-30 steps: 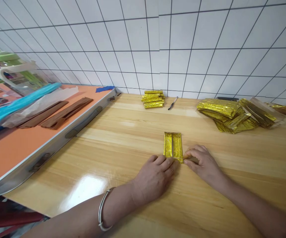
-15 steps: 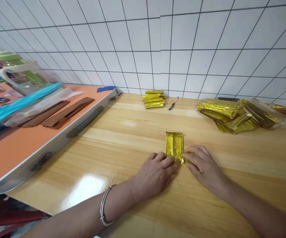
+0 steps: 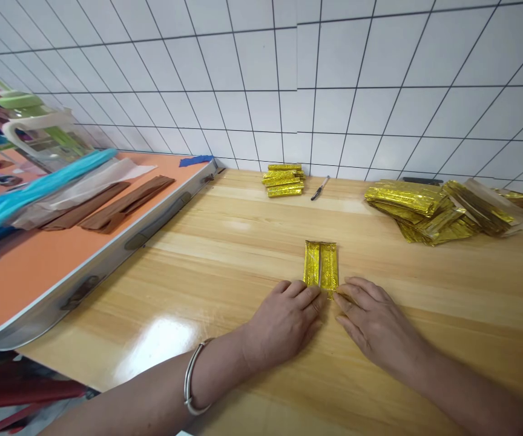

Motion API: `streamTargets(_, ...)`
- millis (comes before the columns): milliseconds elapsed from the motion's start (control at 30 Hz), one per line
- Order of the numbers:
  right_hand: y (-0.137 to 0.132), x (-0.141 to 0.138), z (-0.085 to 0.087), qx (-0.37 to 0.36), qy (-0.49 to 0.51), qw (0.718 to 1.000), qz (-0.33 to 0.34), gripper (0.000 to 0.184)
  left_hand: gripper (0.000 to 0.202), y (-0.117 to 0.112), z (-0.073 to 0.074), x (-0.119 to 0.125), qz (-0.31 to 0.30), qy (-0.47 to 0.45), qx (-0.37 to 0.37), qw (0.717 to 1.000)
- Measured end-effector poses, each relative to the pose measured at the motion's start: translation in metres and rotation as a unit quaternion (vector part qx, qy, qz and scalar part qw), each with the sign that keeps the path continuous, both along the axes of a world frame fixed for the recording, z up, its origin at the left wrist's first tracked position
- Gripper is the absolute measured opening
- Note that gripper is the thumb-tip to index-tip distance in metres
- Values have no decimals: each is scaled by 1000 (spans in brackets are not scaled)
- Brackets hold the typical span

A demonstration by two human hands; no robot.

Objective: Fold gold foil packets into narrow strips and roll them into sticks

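Note:
A small folded gold foil piece (image 3: 320, 263) lies flat on the wooden table (image 3: 225, 254), its long side pointing away from me. My left hand (image 3: 284, 324), with a metal bangle (image 3: 191, 381) on the wrist, has its curled fingers pressed on the piece's near left corner. My right hand (image 3: 370, 321) lies beside it, fingers together, with the fingertips on the near right corner. The near end of the foil is hidden under my fingers.
A small stack of folded gold pieces (image 3: 282, 180) and a pen (image 3: 319, 188) lie by the tiled wall. A loose pile of gold foil sheets (image 3: 434, 209) sits at the back right. An orange table (image 3: 39, 260) on the left carries brown strips (image 3: 120, 203) and a blue roll (image 3: 34, 191).
My right hand has slid down and flattened at the foil's near right corner. The left hand has stayed at the near left corner. The foil lies flatter.

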State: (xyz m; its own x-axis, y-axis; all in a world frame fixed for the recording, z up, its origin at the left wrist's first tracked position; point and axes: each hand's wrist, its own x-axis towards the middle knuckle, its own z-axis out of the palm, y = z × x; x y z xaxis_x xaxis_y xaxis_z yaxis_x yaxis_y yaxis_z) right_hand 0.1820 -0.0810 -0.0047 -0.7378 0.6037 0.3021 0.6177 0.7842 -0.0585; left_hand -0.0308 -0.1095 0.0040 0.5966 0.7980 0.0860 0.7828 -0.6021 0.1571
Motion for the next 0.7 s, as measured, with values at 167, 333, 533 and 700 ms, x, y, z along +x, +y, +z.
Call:
streamTargets(167,-6,-2,-4,50,-28,998,8,31,47,1,-1,-12,-12,-26,-20,999)
streamTargets(333,-6,-2,-9,51,-30,998,16,29,48,-1,3,-41,-99,-29,-56,993)
streamTargets(533,-4,-1,-12,79,-36,996,20,31,48,-9,2,-48,-100,-10,-36,994)
streamTargets(700,-6,0,-15,90,-64,994,22,32,48,-11,0,-43,-101,5,-14,995)
